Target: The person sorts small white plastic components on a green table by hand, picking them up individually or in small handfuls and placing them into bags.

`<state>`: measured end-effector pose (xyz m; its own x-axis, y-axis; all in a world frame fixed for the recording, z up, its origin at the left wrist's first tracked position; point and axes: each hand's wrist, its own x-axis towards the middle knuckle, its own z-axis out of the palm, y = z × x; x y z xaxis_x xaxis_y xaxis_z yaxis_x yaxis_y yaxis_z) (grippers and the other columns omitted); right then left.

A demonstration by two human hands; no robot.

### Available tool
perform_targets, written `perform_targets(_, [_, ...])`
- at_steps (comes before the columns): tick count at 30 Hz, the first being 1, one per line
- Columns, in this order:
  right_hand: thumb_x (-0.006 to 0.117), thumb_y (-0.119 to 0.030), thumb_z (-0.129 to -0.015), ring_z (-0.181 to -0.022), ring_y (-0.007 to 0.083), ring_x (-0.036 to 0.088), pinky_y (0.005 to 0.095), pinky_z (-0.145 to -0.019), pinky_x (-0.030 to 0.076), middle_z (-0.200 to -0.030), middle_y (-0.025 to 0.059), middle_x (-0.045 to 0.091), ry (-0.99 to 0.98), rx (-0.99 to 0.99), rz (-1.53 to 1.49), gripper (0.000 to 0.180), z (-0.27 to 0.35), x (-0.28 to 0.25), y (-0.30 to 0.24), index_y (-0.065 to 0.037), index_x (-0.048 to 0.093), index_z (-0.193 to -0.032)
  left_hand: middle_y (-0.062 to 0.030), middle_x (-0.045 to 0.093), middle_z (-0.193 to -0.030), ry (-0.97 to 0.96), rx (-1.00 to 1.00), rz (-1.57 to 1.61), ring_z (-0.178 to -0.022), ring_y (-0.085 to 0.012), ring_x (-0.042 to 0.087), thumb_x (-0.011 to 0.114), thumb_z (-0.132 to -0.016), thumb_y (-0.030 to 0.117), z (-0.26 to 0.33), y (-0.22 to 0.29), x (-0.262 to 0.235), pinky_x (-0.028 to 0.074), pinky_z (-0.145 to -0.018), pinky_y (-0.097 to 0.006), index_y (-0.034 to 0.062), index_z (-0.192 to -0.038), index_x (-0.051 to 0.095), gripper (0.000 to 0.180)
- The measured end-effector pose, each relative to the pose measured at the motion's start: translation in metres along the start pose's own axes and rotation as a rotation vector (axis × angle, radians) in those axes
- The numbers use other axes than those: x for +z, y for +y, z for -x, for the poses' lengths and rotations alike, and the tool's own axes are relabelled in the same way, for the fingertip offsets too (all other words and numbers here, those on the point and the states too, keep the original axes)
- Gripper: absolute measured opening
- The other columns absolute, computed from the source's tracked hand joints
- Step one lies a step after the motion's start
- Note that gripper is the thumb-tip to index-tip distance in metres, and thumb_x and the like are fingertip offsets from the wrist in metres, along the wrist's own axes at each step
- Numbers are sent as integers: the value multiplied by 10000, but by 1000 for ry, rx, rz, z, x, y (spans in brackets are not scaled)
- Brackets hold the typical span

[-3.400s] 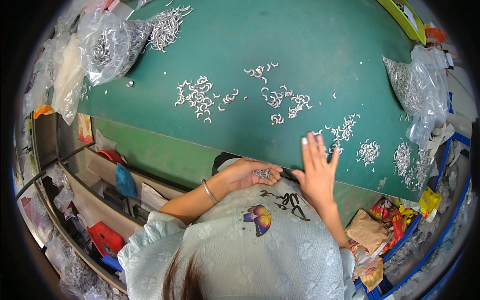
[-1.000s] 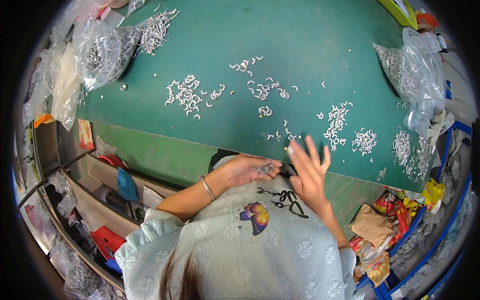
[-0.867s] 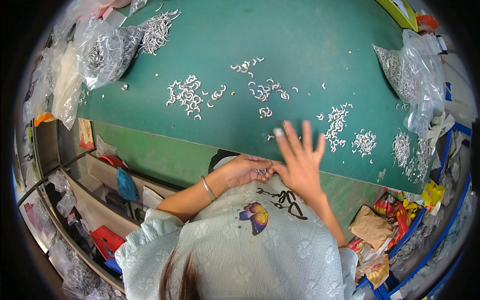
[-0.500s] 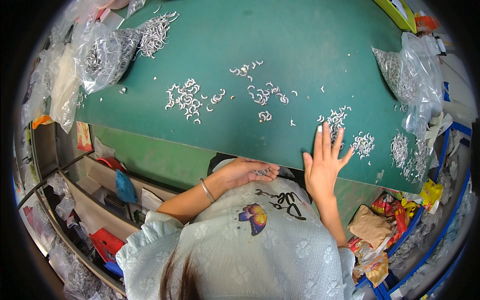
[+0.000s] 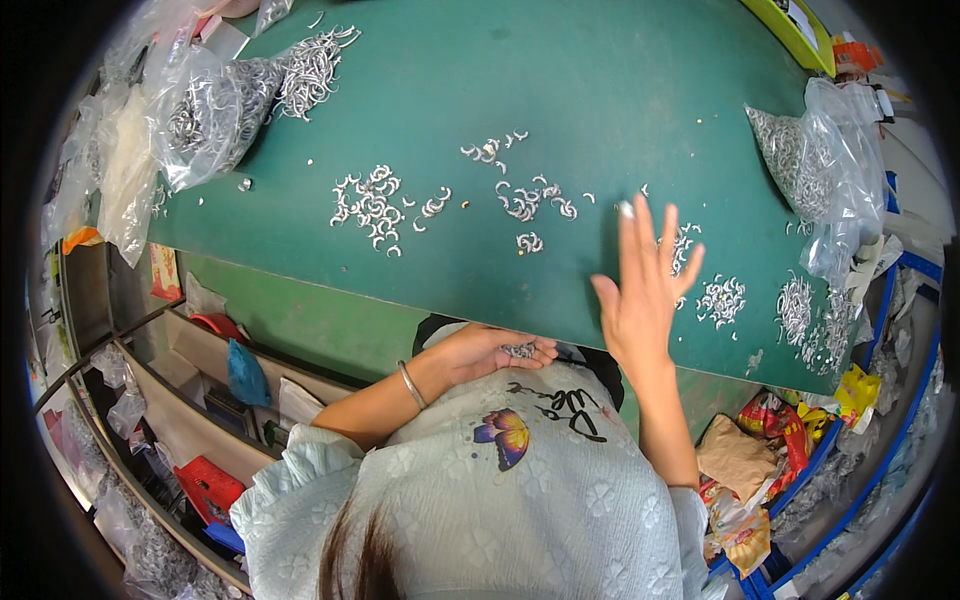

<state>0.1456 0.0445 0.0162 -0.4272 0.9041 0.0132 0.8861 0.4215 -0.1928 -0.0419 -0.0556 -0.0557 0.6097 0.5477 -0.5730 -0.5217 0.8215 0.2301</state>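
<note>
1. So the left hand [image 5: 482,350] is palm up near the table edge, fingers loosely cupped rather than clenched, with a little heap of small grey, metal-looking curved bits [image 5: 519,351] sitting on it. There's a shiny silver bangle [image 5: 411,385] behind it on the wrist.
2. Right hand [image 5: 643,312] is palm down over the dark green, flat tabletop [image 5: 480,85], fingers spread well apart. Can't tell if the fingertips are actually touching anything.
3. Closest stuff to it: a loose cluster of silvery crescent-shaped pieces [image 5: 683,248], just beside and partly hidden by the fingers on their right.
4. Further right of that hand you've got a roundish clump of silvery crescents [image 5: 721,301], then a denser oval pile of thin silvery crescents [image 5: 794,308].
5. Left of the right hand, and beyond the left one, there's a wide scatter of silvery crescents [image 5: 368,208].
6. Way off past the left hand, far left: a clear plastic bag stuffed with grey curved pieces [image 5: 222,120].
</note>
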Motion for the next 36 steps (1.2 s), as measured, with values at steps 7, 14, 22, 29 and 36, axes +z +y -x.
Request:
perform_targets(7, [688, -392, -771, -1429, 334, 199, 715, -1037, 149, -1513, 34, 324, -157, -91, 1, 748, 3, 0, -9, -52, 437, -1388, -181, 654, -1073, -7, 16, 52, -986, -246, 647, 543, -950, 99, 5, 4, 1, 538, -887, -360, -62, -1137, 599, 254])
perform_targets(14, [675, -439, -759, -1438, 375, 157, 718, -1040, 110, -1541, 49, 275, -255, -42, -60, 825, 55, 4, -8, -51, 384, -1427, -234, 631, -1127, 9, -34, 102, -1035, -296, 638, 530, -943, 61, 3, 4, 2, 536, -906, -389, -98, -1187, 551, 293])
perform_targets(22, [618, -436, -825, -1444, 354, 157, 712, -1050, 81, -1554, 53, 253, -219, -72, 54, 775, 47, 10, -15, -30, 364, -1434, -225, 634, -1128, 35, -33, 91, -1023, -271, 640, 526, -944, 66, 4, 6, 5, 530, -908, -368, -89, -1176, 567, 282])
perform_targets(29, [626, -450, -816, -1452, 323, 154, 711, -1052, 112, -1557, 63, 250, -171, 26, -7, 817, 30, 7, -26, -50, 327, -1462, -231, 594, -1183, 86, -59, 98, -1074, -331, 618, 530, -932, 26, 2, 4, 5, 525, -934, -450, -81, -1248, 493, 336])
perform_targets(36, [621, -410, -828, -1431, 330, 198, 717, -1018, 170, -1525, 34, 302, -185, -128, -42, 681, 30, 14, -37, -77, 443, -1394, -201, 579, -1197, 149, -38, 118, -1059, -317, 622, 546, -923, -1, 7, 5, 7, 543, -902, -454, -44, -1243, 498, 326])
